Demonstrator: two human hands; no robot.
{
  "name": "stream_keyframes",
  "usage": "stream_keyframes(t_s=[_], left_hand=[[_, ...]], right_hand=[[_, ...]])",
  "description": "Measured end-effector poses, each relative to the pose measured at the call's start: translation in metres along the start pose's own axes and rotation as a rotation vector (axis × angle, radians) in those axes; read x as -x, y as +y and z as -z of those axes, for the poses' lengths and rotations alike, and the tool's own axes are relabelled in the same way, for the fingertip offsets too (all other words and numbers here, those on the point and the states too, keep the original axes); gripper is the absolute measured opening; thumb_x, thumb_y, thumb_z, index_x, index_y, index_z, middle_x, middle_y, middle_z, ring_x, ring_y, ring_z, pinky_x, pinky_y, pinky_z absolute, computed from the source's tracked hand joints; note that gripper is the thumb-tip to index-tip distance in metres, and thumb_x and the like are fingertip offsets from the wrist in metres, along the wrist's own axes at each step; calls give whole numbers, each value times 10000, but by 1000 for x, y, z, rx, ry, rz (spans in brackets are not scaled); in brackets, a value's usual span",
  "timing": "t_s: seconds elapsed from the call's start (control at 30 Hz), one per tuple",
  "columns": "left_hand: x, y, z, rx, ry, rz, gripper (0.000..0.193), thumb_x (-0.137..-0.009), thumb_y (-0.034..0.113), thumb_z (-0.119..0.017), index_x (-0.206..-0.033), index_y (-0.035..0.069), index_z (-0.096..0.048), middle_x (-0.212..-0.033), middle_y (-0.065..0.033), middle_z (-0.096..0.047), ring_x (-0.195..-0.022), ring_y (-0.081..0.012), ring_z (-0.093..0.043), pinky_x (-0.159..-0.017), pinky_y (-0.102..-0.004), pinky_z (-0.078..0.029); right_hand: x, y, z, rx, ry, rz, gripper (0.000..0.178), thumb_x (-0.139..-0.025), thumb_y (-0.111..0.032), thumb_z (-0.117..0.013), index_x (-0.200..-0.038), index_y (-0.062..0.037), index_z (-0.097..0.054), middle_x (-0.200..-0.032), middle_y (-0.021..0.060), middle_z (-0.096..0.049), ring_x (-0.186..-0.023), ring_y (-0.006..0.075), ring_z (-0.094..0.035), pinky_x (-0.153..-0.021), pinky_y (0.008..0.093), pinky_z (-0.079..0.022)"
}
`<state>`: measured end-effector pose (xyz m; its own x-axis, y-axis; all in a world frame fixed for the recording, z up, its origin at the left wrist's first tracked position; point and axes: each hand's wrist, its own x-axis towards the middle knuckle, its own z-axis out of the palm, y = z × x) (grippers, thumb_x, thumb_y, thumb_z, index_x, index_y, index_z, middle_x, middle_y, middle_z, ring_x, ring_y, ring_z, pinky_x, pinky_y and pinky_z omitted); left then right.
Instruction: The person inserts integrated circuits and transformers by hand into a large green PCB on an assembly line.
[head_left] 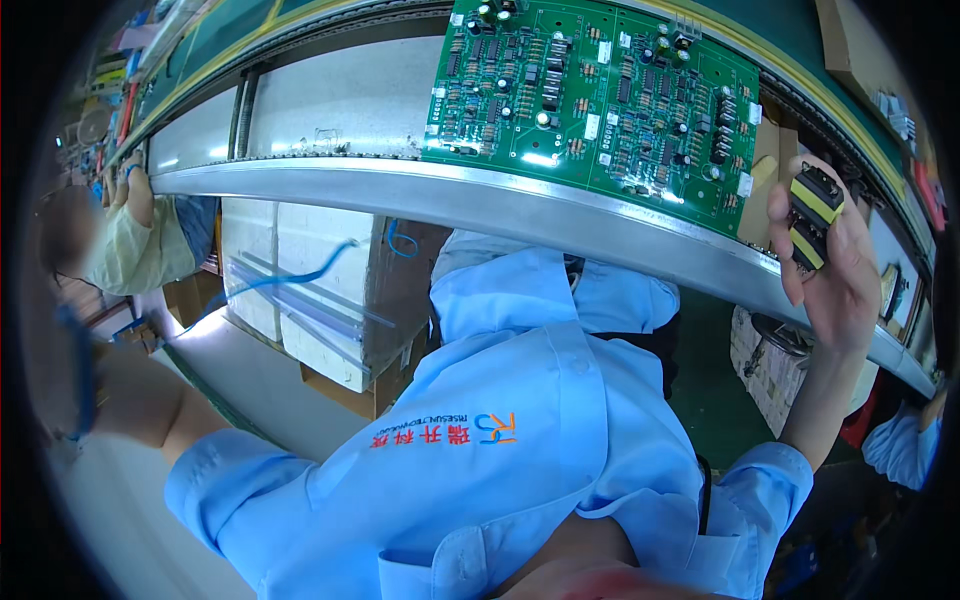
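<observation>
My right hand (848, 262), at the right beyond the conveyor's near rail, is closed around two small black-and-yellow transformers. One transformer (818, 194) sits above the other transformer (807, 248) between thumb and fingers. To the left of that hand lies a green circuit board (575, 135), populated with capacitors, resistors, chips and white connectors. It rests on the conveyor and is apart from the hand. At the far left rim my left hand (55, 400) is dark and smeared, so its fingers cannot be made out. A blue strap (76, 365) shows around that wrist.
The metal near rail (400, 197) of the conveyor crosses in front of me. Below it stand white foam boxes (325, 270), with a blue cord (300, 276) stretching past them. A co-worker in a pale yellow top (140, 250) is at the left. A cardboard box (865, 55) stands at upper right.
</observation>
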<state>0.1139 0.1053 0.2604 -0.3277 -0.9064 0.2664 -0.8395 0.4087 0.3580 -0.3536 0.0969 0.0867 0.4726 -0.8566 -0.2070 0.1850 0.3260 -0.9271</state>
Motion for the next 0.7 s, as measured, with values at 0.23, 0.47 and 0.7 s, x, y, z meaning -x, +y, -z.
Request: stream_keyframes(t_s=[0.23,0.47,0.7], left_hand=[[6,46,-171,-53,-350,-256,426,-795,34,-728,-1208,115,-659,-1010,-88,-629,-839,-293,-635,-700,-379,-521],[3,33,-202,-190,-333,-299,410,-822,97,-714,-1227,136,-662,-1002,-71,-610,-804,-269,-630,-693,-365,-534],[-2,36,-204,-231,-359,-308,426,-816,98,-717,-1236,153,-671,-992,-60,-595,-803,-248,-625,-682,-370,-532]], right_hand=[[23,8,3,91,110,-70,643,-932,-336,-618,-1386,78,-427,-1110,147,-569,-784,93,-514,-452,169,-365],[31,22,7,198,220,-79,614,-882,-346,-669,-1335,36,-508,-952,60,-568,-704,45,-466,-501,157,-325],[14,23,2,453,143,4,500,-825,-276,-719,-1236,-17,-605,-922,-1,-540,-705,38,-432,-607,170,-320]])
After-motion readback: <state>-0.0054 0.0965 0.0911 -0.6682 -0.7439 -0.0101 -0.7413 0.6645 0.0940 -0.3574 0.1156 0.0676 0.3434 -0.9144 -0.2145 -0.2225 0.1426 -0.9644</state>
